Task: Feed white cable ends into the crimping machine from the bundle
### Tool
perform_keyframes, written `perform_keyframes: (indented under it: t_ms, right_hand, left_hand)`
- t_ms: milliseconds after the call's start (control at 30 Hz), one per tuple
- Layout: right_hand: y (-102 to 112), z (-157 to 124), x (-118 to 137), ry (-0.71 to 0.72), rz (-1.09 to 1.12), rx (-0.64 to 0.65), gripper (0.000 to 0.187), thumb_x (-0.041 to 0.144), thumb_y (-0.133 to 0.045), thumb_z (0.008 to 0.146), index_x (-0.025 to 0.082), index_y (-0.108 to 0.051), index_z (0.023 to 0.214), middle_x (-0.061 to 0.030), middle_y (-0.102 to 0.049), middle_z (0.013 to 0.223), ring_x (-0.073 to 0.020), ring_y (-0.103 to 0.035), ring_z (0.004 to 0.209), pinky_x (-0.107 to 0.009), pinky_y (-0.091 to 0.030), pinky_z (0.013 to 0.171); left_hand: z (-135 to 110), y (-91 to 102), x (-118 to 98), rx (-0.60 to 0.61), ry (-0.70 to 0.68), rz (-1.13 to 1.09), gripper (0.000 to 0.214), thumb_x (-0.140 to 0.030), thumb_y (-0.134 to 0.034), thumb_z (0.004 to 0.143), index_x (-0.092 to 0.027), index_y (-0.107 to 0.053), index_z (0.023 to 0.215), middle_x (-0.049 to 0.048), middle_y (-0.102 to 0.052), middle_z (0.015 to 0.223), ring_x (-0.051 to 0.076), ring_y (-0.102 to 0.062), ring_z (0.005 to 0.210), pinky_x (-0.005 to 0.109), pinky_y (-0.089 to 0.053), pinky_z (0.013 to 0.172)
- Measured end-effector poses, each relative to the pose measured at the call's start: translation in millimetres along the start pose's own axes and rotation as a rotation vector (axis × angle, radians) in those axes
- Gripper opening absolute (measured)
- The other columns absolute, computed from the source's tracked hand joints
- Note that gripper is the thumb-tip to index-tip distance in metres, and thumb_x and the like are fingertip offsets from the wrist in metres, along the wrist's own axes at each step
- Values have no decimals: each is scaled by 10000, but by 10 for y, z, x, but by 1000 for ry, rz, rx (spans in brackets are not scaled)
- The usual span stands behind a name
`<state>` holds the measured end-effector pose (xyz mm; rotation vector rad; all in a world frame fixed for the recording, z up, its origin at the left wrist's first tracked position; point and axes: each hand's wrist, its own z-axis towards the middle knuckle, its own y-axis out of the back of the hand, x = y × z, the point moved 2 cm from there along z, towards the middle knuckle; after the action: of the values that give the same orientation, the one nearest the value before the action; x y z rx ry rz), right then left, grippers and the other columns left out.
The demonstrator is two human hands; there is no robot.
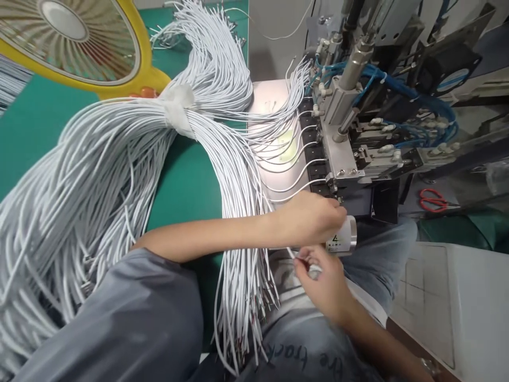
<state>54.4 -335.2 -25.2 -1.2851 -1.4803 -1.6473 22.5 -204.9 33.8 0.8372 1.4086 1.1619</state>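
Observation:
My left hand [312, 217] is closed at the near end of a row of black fixtures [314, 155]; its fingers are curled, and whatever they may grip is hidden. Just below it, my right hand [324, 278] pinches the end of a white cable [291, 253] between thumb and fingers. Several white cables run in arcs from a large bundle [238, 175] into the fixtures. A white tie [178, 110] gathers that bundle, and its loose ends hang beneath my left forearm, some showing bare tips.
Pneumatic cylinders and blue hoses make up the machine [342, 116] at right. A yellow fan [149, 58] stands at upper left on the green table mat [186, 180]. Close to my hands is a white-labelled cylinder [345, 236]. Red-handled scissors [433, 200] lie at far right.

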Motion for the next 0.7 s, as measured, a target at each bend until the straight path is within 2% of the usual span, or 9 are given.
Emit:
perform_keyframes:
  t_ms: [67,133,200,267,367,533,700]
  right_hand:
    - [278,86,32,43,-66,-98,58,174,-562,752,219,-527,765,19,-594,626,-127,-559,551,-242,-440,545]
    - [544,220,43,22,-53,-197,72,193,-588,755,219,-524,775,19,-573,642,-121,-534,565,-237,-431,537]
    - [748,363,55,24,47,-309,96,224,-608,753,220,-514,770,23,-551,647,-115,-522,571,-232,-429,528]
    - [856,484,69,34,161,-388,110,248,-622,745,221,-522,782,20,-556,652,-120,-534,582,-240,-443,538]
    - [868,594,82,40,301,-434,132,277,-644,730,220,-569,822,-4,-611,701,-139,-577,625,-269,-480,582]
    - [778,652,65,61,598,-363,176,350,-616,772,205,-637,868,-24,-651,734,-142,-596,636,-304,-508,626]
    - [736,703,32,117,672,-375,74,237,-704,708,225,-659,765,23,-608,719,-89,-537,585,-244,-448,562]
  left_hand:
    - [-18,15,-10,-58,-43,-119,321,-240,-367,920,-142,-619,746,18,-626,697,109,-553,567,247,-280,462]
    - [-23,30,23,-115,-53,-187,343,-293,-359,936,-154,-638,791,11,-634,703,113,-573,618,237,-326,505]
    - [-8,39,75,-173,-56,-187,317,-331,-399,925,-162,-661,866,14,-638,714,129,-587,671,236,-357,544]
    - [20,37,126,-212,-73,-174,291,-308,-416,921,-164,-669,937,20,-639,745,133,-589,708,230,-371,560]
    - [58,26,186,-252,-92,-209,296,-228,-381,928,-157,-659,999,20,-630,760,107,-572,669,210,-372,536]
    - [61,13,237,-333,-98,-297,284,-198,-389,920,-161,-660,994,10,-607,722,89,-559,638,188,-397,550]
    - [67,-16,247,-382,-111,-385,260,-206,-426,909,-148,-679,909,14,-575,672,90,-526,592,191,-380,511]
